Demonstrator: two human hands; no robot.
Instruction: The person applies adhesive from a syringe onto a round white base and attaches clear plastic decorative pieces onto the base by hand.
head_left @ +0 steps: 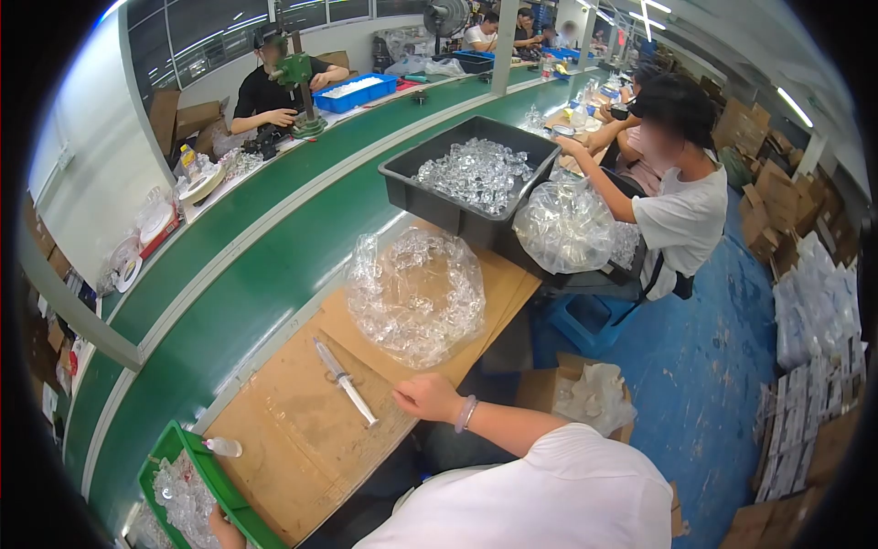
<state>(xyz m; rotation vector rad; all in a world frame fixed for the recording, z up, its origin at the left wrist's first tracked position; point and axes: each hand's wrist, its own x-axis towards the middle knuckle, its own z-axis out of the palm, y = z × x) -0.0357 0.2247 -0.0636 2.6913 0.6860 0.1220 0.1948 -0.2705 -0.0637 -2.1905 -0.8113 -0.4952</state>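
At the lower left, my left hand (222, 529) is at the inner rim of a green bin (240, 508) holding clear plastic pieces (186, 499); its fingers are mostly hidden. My right hand (427, 397) rests at the near edge of the cardboard-covered table (283, 439), its fingers curled; what they hold, if anything, is hidden. Left of that hand lies a large clear syringe (346, 382), apart from it. Just beyond is a clear plastic bag (416, 297) of transparent parts. A small white bottle (223, 446) lies by the green bin.
A black bin (439, 212) of clear pieces stands past the bag. To the right sits a co-worker (681, 210) near another filled bag (564, 227). A green conveyor (219, 316) runs alongside. An open carton (585, 393) and blue stool (590, 322) stand on the floor.
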